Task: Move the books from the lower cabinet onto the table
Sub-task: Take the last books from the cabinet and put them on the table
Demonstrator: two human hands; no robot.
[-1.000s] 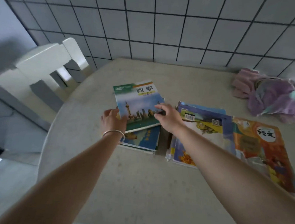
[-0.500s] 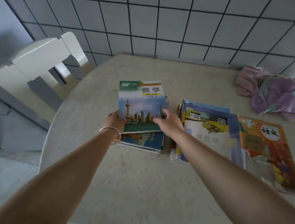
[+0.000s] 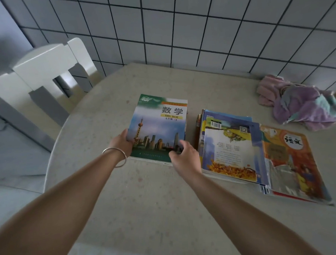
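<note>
The maths textbook [image 3: 159,125] looks a thin, floppy paperback with a slick cover, so take it by its near corners; it lies on the table [image 3: 147,201], atop a small pile; your left hand [image 3: 122,142] clasps its near-left edge, your right hand [image 3: 184,153] curls onto its near-right corner; more books [image 3: 229,149] lie just beside.

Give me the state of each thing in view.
Math book: closed, face up, gripped at its near corners.
Left hand: holding the book's left edge.
Right hand: holding its near right corner.
Back-cover book: closed, topping the middle pile.
Orange book: closed, face up.
Cloth: crumpled.
</note>
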